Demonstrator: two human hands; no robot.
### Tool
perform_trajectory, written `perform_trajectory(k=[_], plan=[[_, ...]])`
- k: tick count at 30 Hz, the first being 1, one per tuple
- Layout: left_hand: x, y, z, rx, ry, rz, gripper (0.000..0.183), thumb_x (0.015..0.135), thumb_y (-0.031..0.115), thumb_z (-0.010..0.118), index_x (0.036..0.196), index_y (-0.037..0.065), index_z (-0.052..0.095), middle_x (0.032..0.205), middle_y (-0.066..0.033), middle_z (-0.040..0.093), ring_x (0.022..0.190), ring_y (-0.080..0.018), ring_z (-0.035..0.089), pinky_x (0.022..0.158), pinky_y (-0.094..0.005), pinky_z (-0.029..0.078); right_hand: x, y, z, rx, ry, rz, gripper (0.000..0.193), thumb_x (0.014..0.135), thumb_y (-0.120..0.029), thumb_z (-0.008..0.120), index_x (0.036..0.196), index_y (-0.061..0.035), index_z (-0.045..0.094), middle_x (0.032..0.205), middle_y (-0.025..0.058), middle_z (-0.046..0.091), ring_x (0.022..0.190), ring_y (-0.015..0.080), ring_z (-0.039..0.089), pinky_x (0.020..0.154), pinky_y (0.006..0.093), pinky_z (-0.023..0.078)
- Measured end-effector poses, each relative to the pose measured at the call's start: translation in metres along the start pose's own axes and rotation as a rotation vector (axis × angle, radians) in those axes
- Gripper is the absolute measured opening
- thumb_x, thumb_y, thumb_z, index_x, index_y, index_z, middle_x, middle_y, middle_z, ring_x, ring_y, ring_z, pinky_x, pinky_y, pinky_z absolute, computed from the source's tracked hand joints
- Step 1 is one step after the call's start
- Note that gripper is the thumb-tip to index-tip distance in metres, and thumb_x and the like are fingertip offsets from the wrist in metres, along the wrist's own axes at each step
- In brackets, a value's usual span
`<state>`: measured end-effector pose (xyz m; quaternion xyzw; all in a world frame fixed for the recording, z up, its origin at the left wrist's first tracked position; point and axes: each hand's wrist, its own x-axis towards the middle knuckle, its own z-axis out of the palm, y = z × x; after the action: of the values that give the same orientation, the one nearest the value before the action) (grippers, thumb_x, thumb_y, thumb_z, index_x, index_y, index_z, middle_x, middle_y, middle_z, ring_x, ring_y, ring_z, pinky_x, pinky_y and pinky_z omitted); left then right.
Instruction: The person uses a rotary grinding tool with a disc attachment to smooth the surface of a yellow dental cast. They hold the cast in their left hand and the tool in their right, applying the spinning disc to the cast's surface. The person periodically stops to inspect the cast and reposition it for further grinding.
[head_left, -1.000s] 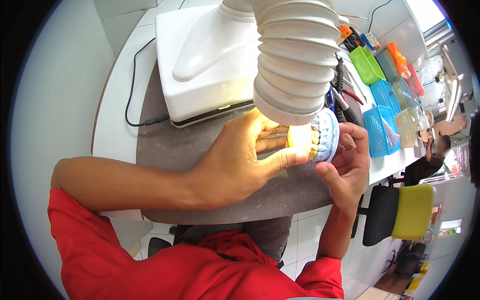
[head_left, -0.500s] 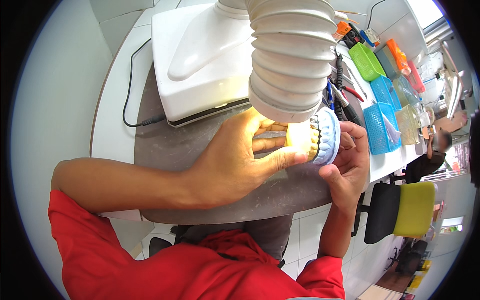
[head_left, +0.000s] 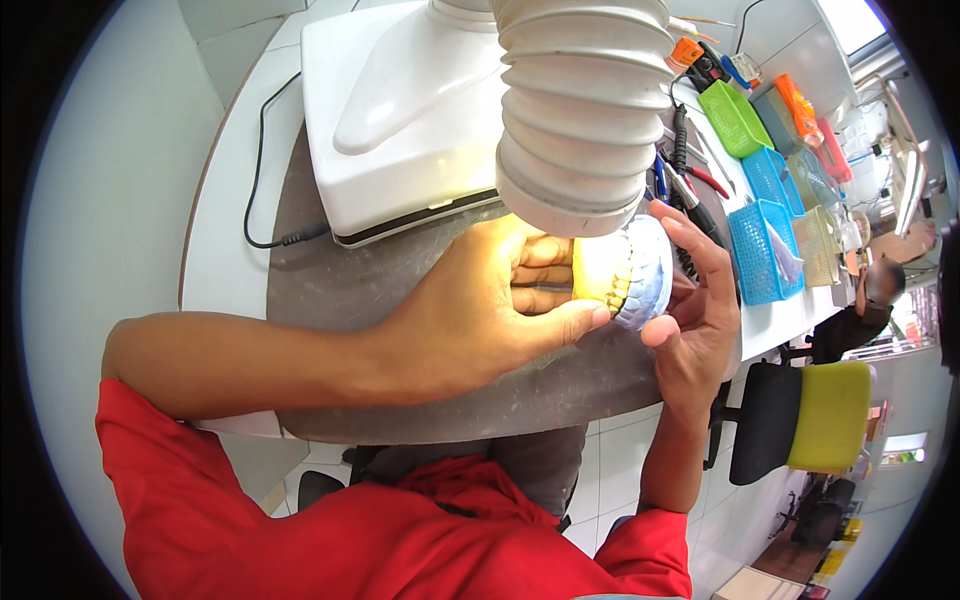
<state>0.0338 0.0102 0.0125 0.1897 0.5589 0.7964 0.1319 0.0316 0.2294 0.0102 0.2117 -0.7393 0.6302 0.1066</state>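
Note:
My left hand holds a yellow dental cast, thumb on its near side and fingers curled behind it. A light blue dental cast stands against it on the right, tooth row to tooth row, with a thin dark line along the join. My right hand grips the blue cast from the right, thumb in front and index finger over its far edge. Both casts are raised over the grey work mat. Bright light washes out much of the yellow cast.
A ribbed white suction hose hangs just above the casts. Behind my left hand sits a white machine with a black cable. Pliers and hand tools lie at the right, beside blue and green baskets. Farther right, a person sits near a yellow-backed chair.
The two casts have come closer together and turned slightly, so the dark gap between their teeth has narrowed. My right fingers have shifted, the index finger reaching farther up the blue cast.

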Motion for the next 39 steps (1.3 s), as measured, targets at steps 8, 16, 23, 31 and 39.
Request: perform_trajectory(k=[8, 16, 23, 31, 39], plan=[[0.009, -0.013, -0.006, -0.058, -0.010, -0.028, 0.032, 0.096, 0.016, 0.069, 0.111, -0.012, 0.062, 0.091, -0.0105, 0.074, 0.084, -0.0106, 0.067, 0.072, -0.0230, 0.053, -0.002, -0.008, -0.004, -0.002, -0.113, 0.077, 0.089, 0.073, -0.018, 0.089, 0.146, 0.0039, 0.044, 0.146, 0.0185, 0.049, 0.107, 0.0194, 0.066, 0.088, 0.0301, 0.056], [0.010, -0.012, -0.004, -0.112, 0.004, -0.039, 0.033, 0.097, 0.017, 0.068, 0.107, -0.014, 0.065, 0.088, -0.0112, 0.074, 0.078, -0.0097, 0.067, 0.071, -0.0237, 0.055, -0.001, -0.006, -0.008, 0.013, -0.118, 0.087, 0.087, 0.071, -0.005, 0.087, 0.146, 0.0053, 0.044, 0.144, 0.0191, 0.050, 0.107, 0.0192, 0.066, 0.088, 0.0301, 0.056], [0.011, -0.012, -0.008, -0.031, -0.006, -0.037, 0.032, 0.095, 0.019, 0.072, 0.099, -0.012, 0.069, 0.085, -0.0105, 0.073, 0.075, -0.0090, 0.066, 0.069, -0.0227, 0.054, -0.003, -0.007, -0.007, 0.039, -0.088, 0.114, 0.090, 0.070, -0.012, 0.091, 0.145, 0.0057, 0.045, 0.141, 0.0197, 0.052, 0.104, 0.0192, 0.068, 0.085, 0.0301, 0.058], [0.012, -0.007, -0.007, -0.055, 0.021, -0.087, 0.030, 0.093, 0.020, 0.074, 0.085, -0.009, 0.070, 0.078, -0.0063, 0.069, 0.072, -0.0073, 0.064, 0.064, -0.0229, 0.054, -0.004, -0.004, -0.004, 0.046, -0.047, 0.139, 0.100, 0.064, -0.027, 0.095, 0.144, 0.0053, 0.046, 0.140, 0.0171, 0.053, 0.105, 0.0194, 0.067, 0.087, 0.0305, 0.057], [0.012, -0.002, -0.008, -0.114, -0.017, -0.122, 0.030, 0.092, 0.017, 0.074, 0.102, -0.010, 0.067, 0.090, -0.0096, 0.072, 0.083, -0.0102, 0.068, 0.074, -0.0244, 0.056, -0.004, -0.001, -0.001, 0.056, -0.033, 0.126, 0.098, 0.065, -0.023, 0.095, 0.143, 0.0049, 0.044, 0.144, 0.0214, 0.051, 0.112, 0.0226, 0.065, 0.090, 0.0326, 0.056]])
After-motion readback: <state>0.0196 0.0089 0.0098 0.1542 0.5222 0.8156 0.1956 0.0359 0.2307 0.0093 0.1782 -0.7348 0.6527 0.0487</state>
